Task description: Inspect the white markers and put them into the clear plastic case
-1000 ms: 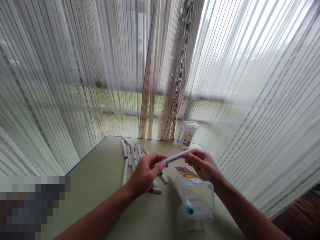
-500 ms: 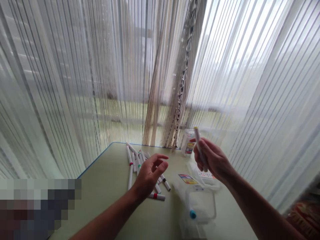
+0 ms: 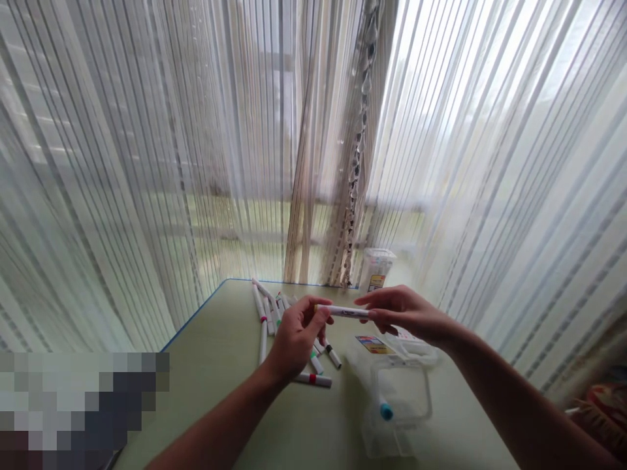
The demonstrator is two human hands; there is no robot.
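Observation:
A white marker (image 3: 343, 311) is held level between both my hands above the green table (image 3: 220, 352). My left hand (image 3: 296, 336) pinches its left end, fingers curled. My right hand (image 3: 399, 313) grips its right end with fingertips. Under my left hand lies a scatter of several white markers (image 3: 267, 313) with coloured bands. A clear plastic case (image 3: 399, 398) sits below my right hand with a blue-capped marker (image 3: 385, 410) inside.
A second clear container (image 3: 376, 269) with a coloured label stands at the table's far edge by the curtain. A labelled lid (image 3: 377, 344) lies beside the case. Sheer striped curtains surround the table on three sides. A blurred patch covers the lower left.
My right hand has brought the marker down from upright to level, and my left hand, open half a second ago, has closed on its left end. The camera has shifted slightly.

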